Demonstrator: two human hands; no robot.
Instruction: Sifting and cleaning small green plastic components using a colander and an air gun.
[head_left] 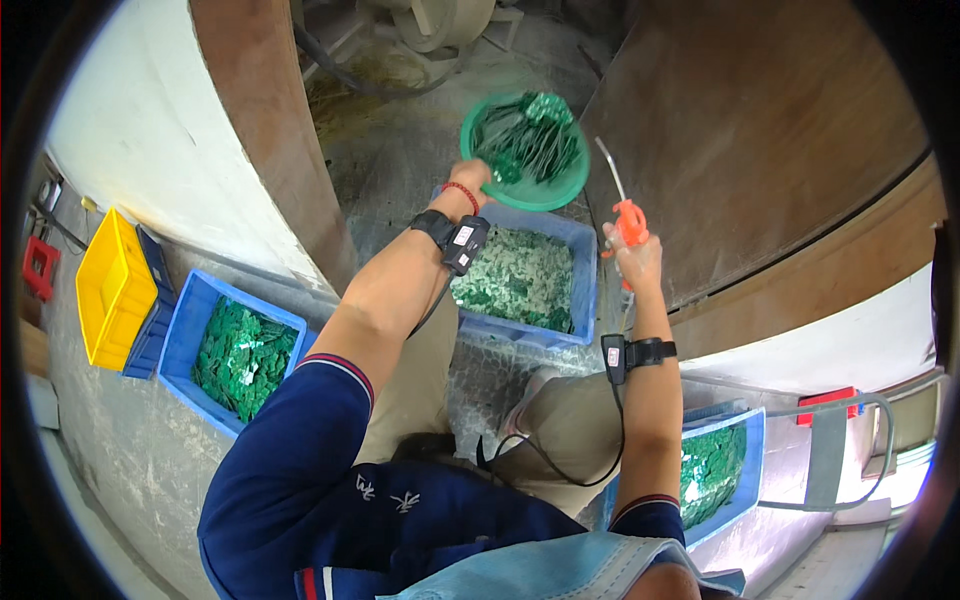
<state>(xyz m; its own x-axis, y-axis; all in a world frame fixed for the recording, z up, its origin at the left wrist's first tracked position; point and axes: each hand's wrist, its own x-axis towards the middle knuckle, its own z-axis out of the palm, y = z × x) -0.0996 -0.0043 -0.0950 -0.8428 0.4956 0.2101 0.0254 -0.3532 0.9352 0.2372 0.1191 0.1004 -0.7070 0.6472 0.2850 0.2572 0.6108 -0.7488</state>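
My left hand point(470, 178) grips the rim of a round green plastic basket point(540, 198), tilted above the floor. Inside it lie dark green strips and flat glossy pieces point(532, 135). An orange air blow gun point(630, 222) with a thin bent metal nozzle is held in my right hand point(640, 262), its tip to the right of the basket. Below the basket stands a blue crate point(583, 275) holding many small green pieces point(515, 275), a lot of them coated with pale dust. Both wrists wear black straps with small boxes.
Another blue crate point(185, 345) of green pieces stands at left, beside a yellow bin point(105, 290). At right is a third blue crate point(755, 460) with green pieces. A brown curved panel point(760, 130) rises on the right; a grey hose point(890, 440) loops near the wall.
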